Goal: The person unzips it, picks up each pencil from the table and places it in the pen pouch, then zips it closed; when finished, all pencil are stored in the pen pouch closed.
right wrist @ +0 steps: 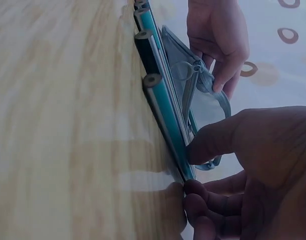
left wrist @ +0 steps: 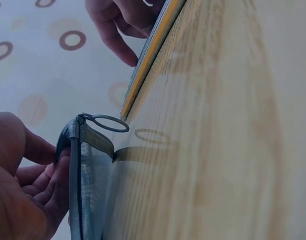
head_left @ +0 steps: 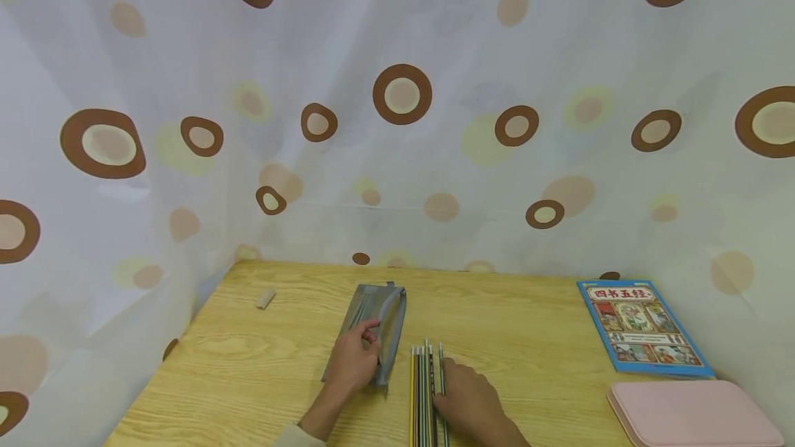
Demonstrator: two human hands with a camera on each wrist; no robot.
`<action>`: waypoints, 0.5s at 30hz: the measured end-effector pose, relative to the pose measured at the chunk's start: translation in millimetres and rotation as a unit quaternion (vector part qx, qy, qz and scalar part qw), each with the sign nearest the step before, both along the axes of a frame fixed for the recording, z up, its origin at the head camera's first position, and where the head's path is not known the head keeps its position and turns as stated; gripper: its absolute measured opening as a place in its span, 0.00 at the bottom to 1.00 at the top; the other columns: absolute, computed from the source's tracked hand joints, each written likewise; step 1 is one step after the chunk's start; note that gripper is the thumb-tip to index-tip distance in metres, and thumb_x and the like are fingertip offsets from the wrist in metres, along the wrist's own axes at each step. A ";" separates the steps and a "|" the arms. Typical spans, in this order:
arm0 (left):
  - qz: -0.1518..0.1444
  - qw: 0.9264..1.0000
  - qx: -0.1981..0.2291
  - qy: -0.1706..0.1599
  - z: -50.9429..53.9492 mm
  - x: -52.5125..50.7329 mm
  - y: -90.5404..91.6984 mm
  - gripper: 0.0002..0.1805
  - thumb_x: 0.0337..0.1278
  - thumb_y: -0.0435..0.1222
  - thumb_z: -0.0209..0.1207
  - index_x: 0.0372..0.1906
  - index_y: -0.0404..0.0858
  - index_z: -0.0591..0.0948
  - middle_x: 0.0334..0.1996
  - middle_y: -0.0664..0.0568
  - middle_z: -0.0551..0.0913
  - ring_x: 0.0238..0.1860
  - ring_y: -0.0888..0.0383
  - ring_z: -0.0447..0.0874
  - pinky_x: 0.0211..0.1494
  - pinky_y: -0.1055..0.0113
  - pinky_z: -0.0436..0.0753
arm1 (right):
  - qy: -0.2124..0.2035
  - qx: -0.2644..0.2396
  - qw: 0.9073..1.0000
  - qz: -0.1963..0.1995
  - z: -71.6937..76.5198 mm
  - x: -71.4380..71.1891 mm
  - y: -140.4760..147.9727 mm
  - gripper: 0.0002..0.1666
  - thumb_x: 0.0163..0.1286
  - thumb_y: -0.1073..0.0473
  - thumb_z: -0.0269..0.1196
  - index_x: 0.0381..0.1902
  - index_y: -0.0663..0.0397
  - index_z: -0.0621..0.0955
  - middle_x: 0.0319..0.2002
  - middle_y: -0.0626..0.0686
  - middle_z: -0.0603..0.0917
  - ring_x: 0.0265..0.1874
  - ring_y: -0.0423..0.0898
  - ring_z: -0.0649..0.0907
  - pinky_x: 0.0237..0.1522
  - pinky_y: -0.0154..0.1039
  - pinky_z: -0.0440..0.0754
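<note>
Left hand [head_left: 354, 359] pinches edge of mesh pouch [head_left: 373, 302], pouch under that hand. Right hand [head_left: 473, 400] pinches green pencil [right wrist: 167, 119], thumb against fingers; pencil row [head_left: 422, 392] sits between hands.

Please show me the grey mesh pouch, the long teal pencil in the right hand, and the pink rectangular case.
Grey mesh pouch [left wrist: 94, 175]: left wrist view, its mesh side.
Long teal pencil [right wrist: 168, 119]: right wrist view, middle of its shaft.
Pink rectangular case [head_left: 697, 414]: head view, its top surface.
</note>
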State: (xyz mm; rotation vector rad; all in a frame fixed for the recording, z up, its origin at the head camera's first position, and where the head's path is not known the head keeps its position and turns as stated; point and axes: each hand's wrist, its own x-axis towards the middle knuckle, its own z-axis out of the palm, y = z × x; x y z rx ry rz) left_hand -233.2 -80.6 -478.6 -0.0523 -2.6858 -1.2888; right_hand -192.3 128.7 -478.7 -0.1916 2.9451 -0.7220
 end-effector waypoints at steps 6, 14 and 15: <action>0.003 1.000 0.000 0.004 -0.2 -0.3 -0.1 0.20 0.55 0.33 0.57 0.55 0.41 0.80 0.34 0.57 0.81 0.13 0.66 0.62 0.14 0.73 0.63 | 0.012 -0.013 1.000 -0.001 -0.5 1.5 -1.5 0.32 0.52 0.60 0.62 0.58 0.61 0.75 0.21 0.48 0.78 0.16 0.43 0.73 0.16 0.37 0.68; 0.004 1.000 -0.009 0.002 -2.0 -0.9 0.5 0.20 0.56 0.34 0.58 0.55 0.42 0.80 0.34 0.58 0.81 0.14 0.66 0.63 0.16 0.72 0.64 | 0.014 -0.018 0.999 -0.025 0.9 0.1 2.1 0.29 0.50 0.58 0.64 0.51 0.64 0.78 0.26 0.53 0.80 0.20 0.45 0.74 0.21 0.37 0.71; 0.004 1.000 -0.008 0.003 -2.1 -0.7 0.6 0.20 0.56 0.34 0.58 0.55 0.42 0.80 0.34 0.58 0.81 0.14 0.66 0.63 0.15 0.72 0.64 | 0.010 -0.027 0.999 -0.026 1.3 0.1 2.9 0.28 0.50 0.58 0.64 0.50 0.65 0.79 0.26 0.53 0.80 0.19 0.44 0.74 0.20 0.37 0.71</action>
